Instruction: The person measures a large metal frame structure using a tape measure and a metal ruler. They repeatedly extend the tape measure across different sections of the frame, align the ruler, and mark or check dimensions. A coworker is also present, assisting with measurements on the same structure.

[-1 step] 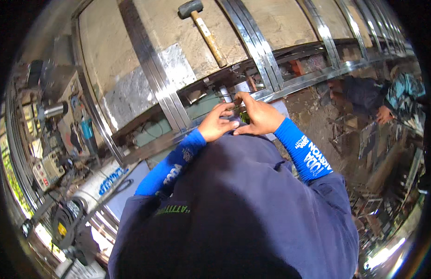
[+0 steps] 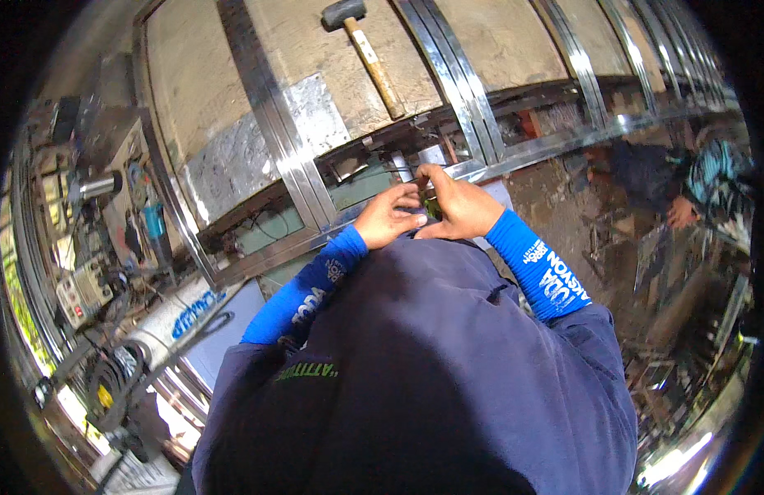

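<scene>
My left hand (image 2: 390, 217) and my right hand (image 2: 462, 206) are close together in front of my dark shirt, at the near edge of a shiny metal frame (image 2: 530, 155). Both have curled fingers, with the thumbs pointing toward each other. A small yellow-green patch (image 2: 431, 206) shows between them; what it belongs to is hidden by the fingers. Blue sleeves cover both forearms. Beyond the hands, a mallet (image 2: 372, 68) with a dark head and wooden handle lies on a worn board, between two metal crossbars, touched by neither hand.
Metal crossbars (image 2: 287, 140) span the worn boards ahead. At left are a teal power tool (image 2: 155, 223), a beige control box (image 2: 86, 293), a white cylinder (image 2: 180, 326) and coiled black cables (image 2: 114, 388). A co-worker's hand (image 2: 683, 212) is at far right, above cluttered ground.
The whole view has shifted slightly. My hands keep nearly the same curled pose at the frame's edge, and the mallet lies where it was.
</scene>
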Demonstrator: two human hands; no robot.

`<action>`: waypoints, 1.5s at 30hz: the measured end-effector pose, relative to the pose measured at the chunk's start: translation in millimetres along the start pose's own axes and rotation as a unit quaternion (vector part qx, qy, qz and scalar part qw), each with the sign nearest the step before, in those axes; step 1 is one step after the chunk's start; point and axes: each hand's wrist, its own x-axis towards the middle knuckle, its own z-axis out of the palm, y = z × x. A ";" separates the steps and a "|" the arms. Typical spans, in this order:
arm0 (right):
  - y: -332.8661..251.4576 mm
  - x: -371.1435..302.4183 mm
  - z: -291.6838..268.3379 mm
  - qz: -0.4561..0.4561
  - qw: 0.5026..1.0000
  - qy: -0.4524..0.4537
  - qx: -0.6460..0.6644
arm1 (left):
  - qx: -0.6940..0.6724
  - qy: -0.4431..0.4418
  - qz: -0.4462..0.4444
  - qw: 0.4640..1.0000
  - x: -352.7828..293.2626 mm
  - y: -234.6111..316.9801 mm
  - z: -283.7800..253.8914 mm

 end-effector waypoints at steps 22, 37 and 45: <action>191.1 -44.0 -143.0 0.075 0.959 0.061 -0.266 | 0.620 0.273 -0.033 0.735 -46.4 -6.1 -77.8; 188.4 -45.0 -128.5 0.115 0.953 0.061 -0.275 | 0.562 0.229 0.008 0.795 -55.9 -6.4 -100.0; 188.8 -49.0 -122.1 0.103 0.953 0.104 -0.267 | 0.570 0.230 0.006 0.789 -53.6 -12.0 -103.6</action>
